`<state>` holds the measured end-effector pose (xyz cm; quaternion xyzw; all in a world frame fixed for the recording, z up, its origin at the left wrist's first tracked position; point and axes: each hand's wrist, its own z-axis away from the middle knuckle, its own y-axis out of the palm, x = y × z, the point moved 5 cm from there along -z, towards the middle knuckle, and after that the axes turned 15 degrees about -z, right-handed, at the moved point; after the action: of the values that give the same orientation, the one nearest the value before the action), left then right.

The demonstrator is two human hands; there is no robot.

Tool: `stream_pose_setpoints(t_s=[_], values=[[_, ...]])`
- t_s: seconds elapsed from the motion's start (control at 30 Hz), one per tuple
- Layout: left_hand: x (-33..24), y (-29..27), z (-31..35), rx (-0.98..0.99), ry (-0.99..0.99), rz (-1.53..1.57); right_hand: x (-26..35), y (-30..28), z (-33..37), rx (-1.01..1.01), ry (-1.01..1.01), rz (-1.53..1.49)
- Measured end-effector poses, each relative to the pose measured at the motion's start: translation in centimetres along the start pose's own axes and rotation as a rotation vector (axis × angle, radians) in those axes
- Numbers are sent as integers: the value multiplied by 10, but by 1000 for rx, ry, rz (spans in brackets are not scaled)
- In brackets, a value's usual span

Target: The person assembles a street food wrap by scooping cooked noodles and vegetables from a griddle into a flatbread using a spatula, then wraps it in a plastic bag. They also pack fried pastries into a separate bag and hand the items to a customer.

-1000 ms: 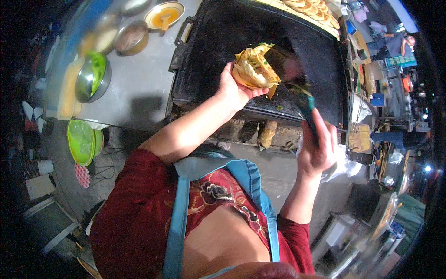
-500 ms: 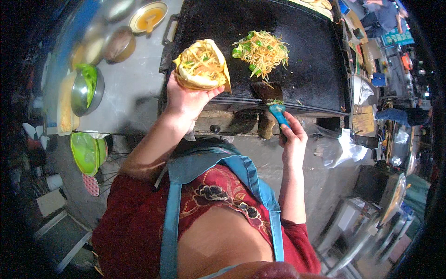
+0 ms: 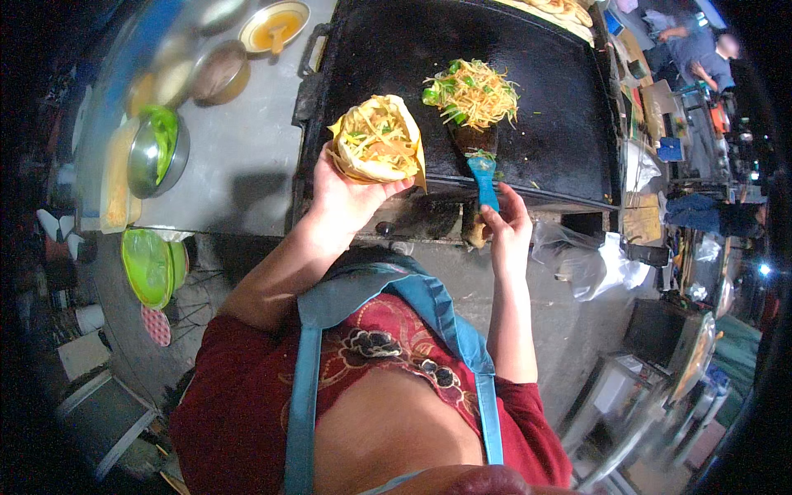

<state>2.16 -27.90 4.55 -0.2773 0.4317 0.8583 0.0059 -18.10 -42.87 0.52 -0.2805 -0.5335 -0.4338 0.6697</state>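
Note:
My left hand is wrapped round a stuffed flatbread in a yellowish paper wrapper, its opening full of pale shreds and bits of green. It is held over the near left part of a black griddle. The handle of a scraper spatula with a turquoise grip is in my right hand. Its dark wide blade lies against the near side of a heap of shredded vegetables with green pepper pieces. Part of the blade is hidden by the shreds.
Left of the griddle, a grey counter bears a steel bowl with green leaves, a brown bowl and a dish of orange sauce with a brush or spoon. Flatbreads lie along the griddle's far edge. A co-worker is at the far right.
The spatula has moved forward, its blade now meeting the vegetable heap. My left hand with the stuffed flatbread sits slightly lower and further right in view.

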Motion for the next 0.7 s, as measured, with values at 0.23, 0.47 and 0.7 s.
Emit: stream_pose_setpoints(t_s=[0.23, 0.47, 0.7], values=[[1, -8, 3, 6, 5, 4, 2, 37, -30, -83, 99, -187], [0, -10, -1, 101, 22, 28, 11, 44, -47, -66, 80, -400], [-4, -6, -10, 115, 65, -17, 12, 21, -33, -52, 40, -453]])
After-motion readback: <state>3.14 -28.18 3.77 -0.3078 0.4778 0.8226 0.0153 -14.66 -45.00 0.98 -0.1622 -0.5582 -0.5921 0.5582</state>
